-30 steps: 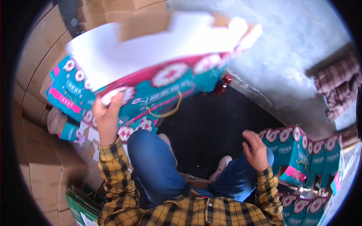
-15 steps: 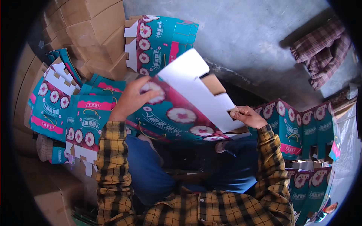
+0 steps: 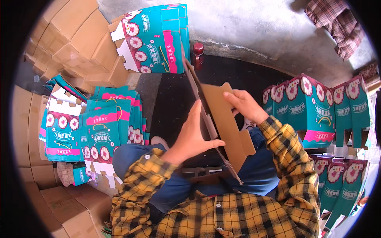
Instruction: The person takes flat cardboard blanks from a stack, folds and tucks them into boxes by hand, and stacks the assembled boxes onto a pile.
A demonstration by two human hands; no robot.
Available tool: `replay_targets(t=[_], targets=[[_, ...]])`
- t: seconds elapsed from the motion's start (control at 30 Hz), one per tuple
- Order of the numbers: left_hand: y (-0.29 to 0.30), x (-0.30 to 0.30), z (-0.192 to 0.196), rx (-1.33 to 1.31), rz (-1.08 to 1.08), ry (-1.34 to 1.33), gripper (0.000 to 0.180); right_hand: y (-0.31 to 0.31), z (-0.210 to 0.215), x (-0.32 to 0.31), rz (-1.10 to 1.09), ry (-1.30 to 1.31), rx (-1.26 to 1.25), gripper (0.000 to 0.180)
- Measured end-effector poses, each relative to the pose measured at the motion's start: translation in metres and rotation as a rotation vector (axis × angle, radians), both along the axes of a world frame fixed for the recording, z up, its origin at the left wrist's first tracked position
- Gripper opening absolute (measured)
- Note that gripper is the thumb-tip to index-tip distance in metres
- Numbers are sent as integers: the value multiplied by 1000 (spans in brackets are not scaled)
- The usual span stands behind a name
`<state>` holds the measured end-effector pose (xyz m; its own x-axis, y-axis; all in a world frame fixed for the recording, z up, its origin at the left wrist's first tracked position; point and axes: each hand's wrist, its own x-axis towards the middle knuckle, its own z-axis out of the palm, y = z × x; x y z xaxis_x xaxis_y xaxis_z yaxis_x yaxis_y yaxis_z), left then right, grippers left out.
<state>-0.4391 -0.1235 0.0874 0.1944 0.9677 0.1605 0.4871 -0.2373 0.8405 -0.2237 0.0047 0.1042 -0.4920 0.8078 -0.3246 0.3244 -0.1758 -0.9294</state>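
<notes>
In front of me a partly folded carton (image 3: pixel 225 121) stands nearly edge-on, its plain brown inside facing right. My right hand (image 3: pixel 248 106) grips its upper brown flap between thumb and fingers. My left hand (image 3: pixel 193 135) is open at the carton's left side, fingers stretched upward and thumb pointing right; the palm is against or very close to the panel. The carton's printed outside is mostly hidden at this angle.
Flat teal-and-pink cartons (image 3: pixel 105 115) lie stacked at left, with more (image 3: pixel 158 43) at the far side. Erected cartons (image 3: pixel 313 103) stand at right. Brown boxes (image 3: pixel 75 35) are piled far left. A dark red bottle (image 3: pixel 198 54) stands by the wall; plaid cloth (image 3: pixel 337 27) lies far right.
The carton has turned from its printed face to edge-on, showing its brown inside. My left hand has let go of its top edge and moved right and down; my right hand has moved up slightly.
</notes>
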Motion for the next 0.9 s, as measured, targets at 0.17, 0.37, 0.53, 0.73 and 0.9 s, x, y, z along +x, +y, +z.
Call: replay_targets(t=[0.17, 0.37, 0.53, 0.73, 0.9], targets=[[12, 23, -23, 91, 175, 70, 104, 1, -7, 3, -54, 4, 119, 43], [18, 10, -28, 229, 182, 80, 78, 41, -8, 21, -193, -217, 487, 41], [-14, -10, -20, 85, 63, 89, 75, 101, -30, 61, -303, -376, 518, 42], [-16, -23, -38, 95, 90, 349, 72, 122, -41, 54, -321, -430, 391, 39], [-13, -32, -24, 21, -16, 312, 90, 125, -46, 48, -248, -908, 906, 49]])
